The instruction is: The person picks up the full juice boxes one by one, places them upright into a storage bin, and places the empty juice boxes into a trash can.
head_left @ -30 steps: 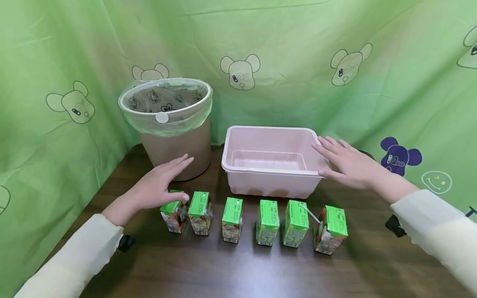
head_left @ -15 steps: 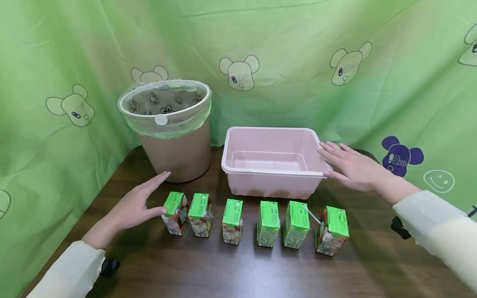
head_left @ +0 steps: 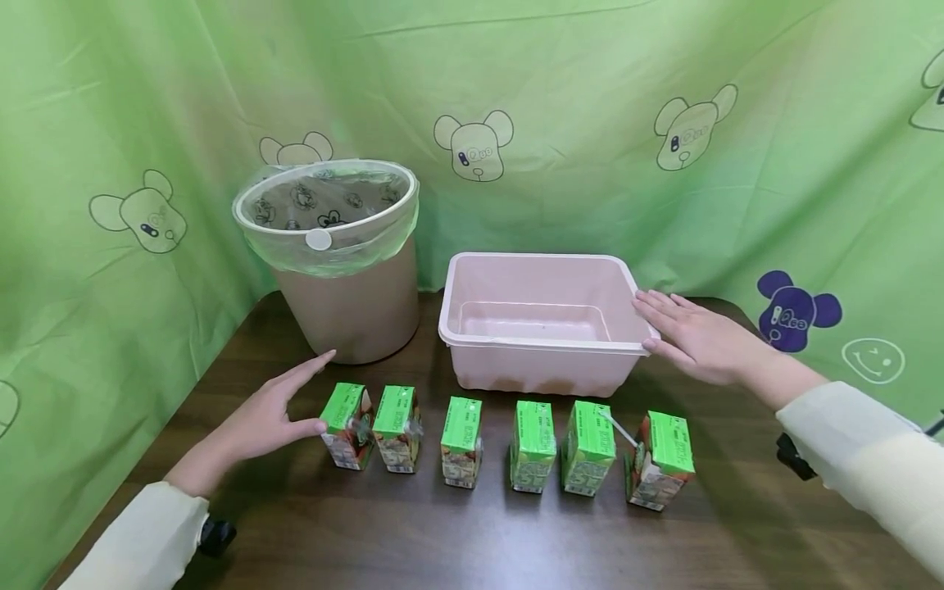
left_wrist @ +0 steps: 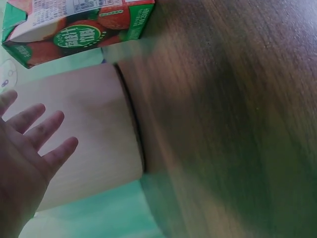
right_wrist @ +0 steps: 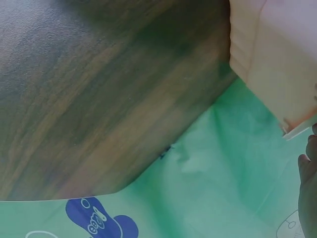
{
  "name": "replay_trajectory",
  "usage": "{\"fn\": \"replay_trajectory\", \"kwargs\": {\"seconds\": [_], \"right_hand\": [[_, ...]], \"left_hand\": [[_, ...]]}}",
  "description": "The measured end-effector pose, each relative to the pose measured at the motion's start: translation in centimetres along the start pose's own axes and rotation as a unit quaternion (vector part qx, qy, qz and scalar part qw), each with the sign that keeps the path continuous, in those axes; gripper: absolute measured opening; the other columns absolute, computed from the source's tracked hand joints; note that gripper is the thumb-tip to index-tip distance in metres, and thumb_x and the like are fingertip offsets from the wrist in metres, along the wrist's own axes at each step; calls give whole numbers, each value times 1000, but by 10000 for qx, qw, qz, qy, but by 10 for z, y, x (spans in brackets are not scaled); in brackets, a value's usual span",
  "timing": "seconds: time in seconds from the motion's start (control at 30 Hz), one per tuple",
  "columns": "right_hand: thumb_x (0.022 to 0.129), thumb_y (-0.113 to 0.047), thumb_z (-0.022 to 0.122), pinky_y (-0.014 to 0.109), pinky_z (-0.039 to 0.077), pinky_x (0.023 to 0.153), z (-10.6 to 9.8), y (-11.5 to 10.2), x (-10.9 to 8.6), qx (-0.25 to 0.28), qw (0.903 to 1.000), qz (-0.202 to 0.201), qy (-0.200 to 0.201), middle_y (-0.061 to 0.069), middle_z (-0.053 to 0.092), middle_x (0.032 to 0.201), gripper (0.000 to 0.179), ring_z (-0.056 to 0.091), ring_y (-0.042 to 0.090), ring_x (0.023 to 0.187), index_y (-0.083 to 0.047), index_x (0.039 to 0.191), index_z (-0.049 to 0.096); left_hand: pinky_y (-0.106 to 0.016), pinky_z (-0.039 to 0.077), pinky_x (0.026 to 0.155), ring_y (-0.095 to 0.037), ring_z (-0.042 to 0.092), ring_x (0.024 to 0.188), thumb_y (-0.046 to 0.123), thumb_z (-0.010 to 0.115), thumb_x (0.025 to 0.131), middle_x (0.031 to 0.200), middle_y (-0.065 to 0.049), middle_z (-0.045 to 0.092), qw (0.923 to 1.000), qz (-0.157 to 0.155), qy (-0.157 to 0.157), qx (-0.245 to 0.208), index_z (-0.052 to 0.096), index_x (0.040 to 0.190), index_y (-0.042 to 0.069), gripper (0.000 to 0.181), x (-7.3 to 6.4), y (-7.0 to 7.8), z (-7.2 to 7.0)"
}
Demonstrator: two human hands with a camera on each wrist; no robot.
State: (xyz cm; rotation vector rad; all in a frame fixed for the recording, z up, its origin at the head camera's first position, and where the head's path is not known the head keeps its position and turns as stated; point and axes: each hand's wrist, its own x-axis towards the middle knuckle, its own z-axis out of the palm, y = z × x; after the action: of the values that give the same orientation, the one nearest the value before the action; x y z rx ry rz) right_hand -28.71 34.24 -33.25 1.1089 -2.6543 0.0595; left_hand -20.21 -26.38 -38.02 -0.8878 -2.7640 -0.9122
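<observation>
Several small drink cartons with green tops stand in a row on the brown table. My left hand [head_left: 254, 422] is beside the leftmost carton [head_left: 348, 426], fingers straight and spread, thumb tip by its upper left edge; whether they touch I cannot tell. In the left wrist view that carton [left_wrist: 79, 32] shows red fruit pictures. My right hand [head_left: 696, 338] lies with straight fingers along the right rim of a pink plastic tub [head_left: 546, 367]. Only part of that hand [right_wrist: 308, 173] enters the right wrist view, next to the tub [right_wrist: 277, 64]. Neither hand holds anything.
A tan trash bin [head_left: 354, 315] with a clear liner bag stands at the back left. From the second carton from the right [head_left: 587, 447], a white straw [head_left: 618, 428] sticks out sideways. Behind the table [head_left: 472, 541] hangs a green printed curtain [head_left: 575, 188].
My left hand has moved left and down, from above the leftmost carton to its left side. The right hand has shifted slightly right along the tub's rim. The cartons stay put.
</observation>
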Motion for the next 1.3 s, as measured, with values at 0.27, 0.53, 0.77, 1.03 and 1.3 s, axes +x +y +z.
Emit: {"fn": "replay_trajectory", "kwargs": {"seconds": [0.27, 0.53, 0.77, 1.03, 1.3], "right_hand": [[99, -27, 54, 26, 9, 117, 3, -1, 0, 98, 9999, -30, 121, 25, 35, 150, 59, 28, 37, 140, 6, 146, 36], [99, -26, 55, 34, 15, 118, 5, -1, -1, 119, 9998, 109, 122, 22, 33, 152, 60, 29, 37, 140, 3, 147, 35], [98, -26, 56, 43, 23, 116, 5, -2, -1, 143, 9996, 179, 154, 22, 34, 151, 60, 32, 41, 137, 3, 147, 36], [98, -25, 56, 38, 21, 116, 4, -4, -1, 154, 9996, 176, 170, 23, 34, 151, 60, 33, 42, 136, 4, 147, 36], [98, -25, 56, 37, 20, 117, 6, -2, -2, 162, 9995, 196, 190, 22, 34, 151, 60, 31, 38, 139, 2, 147, 36]], "left_hand": [[-60, 39, 99, -33, 45, 129, 22, 87, 72, 145, -11, 46, 9973, 239, 98, -681, 28, 154, 17, 101, 6, -7, 10], [-41, 42, 100, -27, 47, 127, 16, 88, 71, 140, -10, 50, 9852, 24, -200, -1702, 36, 149, 18, 94, 11, -10, 21], [-32, 54, 83, -21, 59, 104, 5, 85, 73, 119, -17, 59, 9566, -77, -586, -2853, 36, 146, 4, 88, 16, -11, 26], [-38, 56, 81, -26, 58, 104, 7, 84, 75, 122, -24, 54, 9323, -62, -935, -3495, 37, 144, 1, 84, 21, -13, 28], [-38, 57, 79, -25, 59, 102, 3, 83, 74, 121, -24, 54, 9285, -63, -891, -3605, 39, 141, -3, 80, 22, -13, 30]]}}
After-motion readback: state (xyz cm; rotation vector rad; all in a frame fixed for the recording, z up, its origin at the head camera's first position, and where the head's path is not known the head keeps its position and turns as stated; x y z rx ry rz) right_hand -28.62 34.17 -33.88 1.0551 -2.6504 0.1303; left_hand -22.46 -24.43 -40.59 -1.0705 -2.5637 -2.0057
